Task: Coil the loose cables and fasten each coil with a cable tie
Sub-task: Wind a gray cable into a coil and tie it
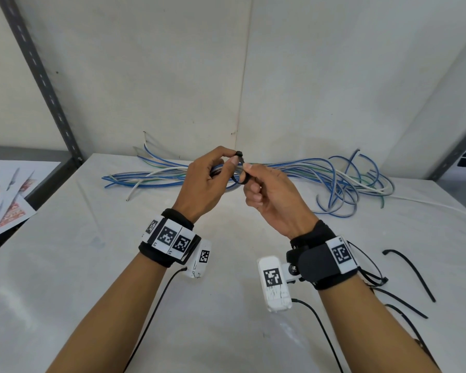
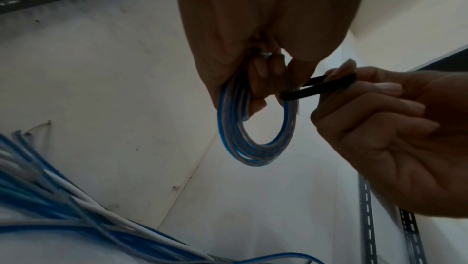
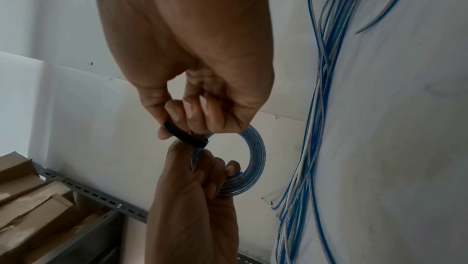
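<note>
Evidently springy and light, the coil (image 2: pixel 255 128) hangs above the table (image 1: pixel 92 265); left hand (image 1: pixel 202 184) grips its top strands, right hand (image 1: pixel 269 195) pinches the stiff cable tie (image 2: pixel 326 86) looped round it; best held beside the tie

Your blue coil (image 2: pixel 255 144) looks like glossy, part-clear plastic sheathing, and the black cable tie (image 2: pixel 321 88) around it like smooth matt plastic. The loose cables (image 1: pixel 320 179) at the far side have the same shiny jackets. Your table (image 1: pixel 92 265) is white and smooth with a dull sheen. Left stands a grey perforated metal post (image 1: pixel 38 74); brown cardboard boxes (image 3: pixel 33 208) look matt.
</note>
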Demonstrator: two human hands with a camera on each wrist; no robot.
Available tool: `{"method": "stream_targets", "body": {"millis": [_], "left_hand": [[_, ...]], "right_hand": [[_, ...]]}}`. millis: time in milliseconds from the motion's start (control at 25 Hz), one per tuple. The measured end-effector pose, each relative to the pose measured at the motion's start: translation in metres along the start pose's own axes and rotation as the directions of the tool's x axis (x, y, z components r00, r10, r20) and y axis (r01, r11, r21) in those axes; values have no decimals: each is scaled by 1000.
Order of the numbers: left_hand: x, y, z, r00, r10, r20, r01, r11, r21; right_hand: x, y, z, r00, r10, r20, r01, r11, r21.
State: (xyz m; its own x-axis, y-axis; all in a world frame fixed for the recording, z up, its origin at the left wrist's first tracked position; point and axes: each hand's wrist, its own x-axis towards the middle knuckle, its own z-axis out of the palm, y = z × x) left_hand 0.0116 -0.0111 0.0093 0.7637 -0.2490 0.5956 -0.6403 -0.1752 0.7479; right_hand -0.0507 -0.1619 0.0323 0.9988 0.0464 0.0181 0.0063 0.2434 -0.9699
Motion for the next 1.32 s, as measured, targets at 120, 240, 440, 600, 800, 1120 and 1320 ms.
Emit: {"method": "stream_targets", "body": {"millis": [120,240,440,600,800,1120,1320], "left_hand": [[1,-4,0,1000,-10,21,11,1000,-1],[2,-7,0,999,-25,37,26,1000,-9],[-1,-2,2,997,-16,73,18,999,-29],[-1,1,3,998,-46,45,49,997,-61],[-1,2,1,998,-52,33,54,996,-71],[-1,3,3,999,-25,47,28,998,-62],[-2,7,2,999,-27,42,29,998,-59]], "right_hand": [[0,1,-1,1000,-1,-5,1,1000,4],[0,1,-1,1000,4,-17,-4,1000,14],[2,-1,-2,999,9,-47,-7,999,39],[-1,-3,-3,1000,12,-24,-12,1000,11],[-3,-3,-1,1000,6,-9,-6,1000,-8],[-4,-6,-3,1000,13,-25,-14,1000,-12],[-3,-5,-2,1000,26,-16,-26,1000,-9]]}}
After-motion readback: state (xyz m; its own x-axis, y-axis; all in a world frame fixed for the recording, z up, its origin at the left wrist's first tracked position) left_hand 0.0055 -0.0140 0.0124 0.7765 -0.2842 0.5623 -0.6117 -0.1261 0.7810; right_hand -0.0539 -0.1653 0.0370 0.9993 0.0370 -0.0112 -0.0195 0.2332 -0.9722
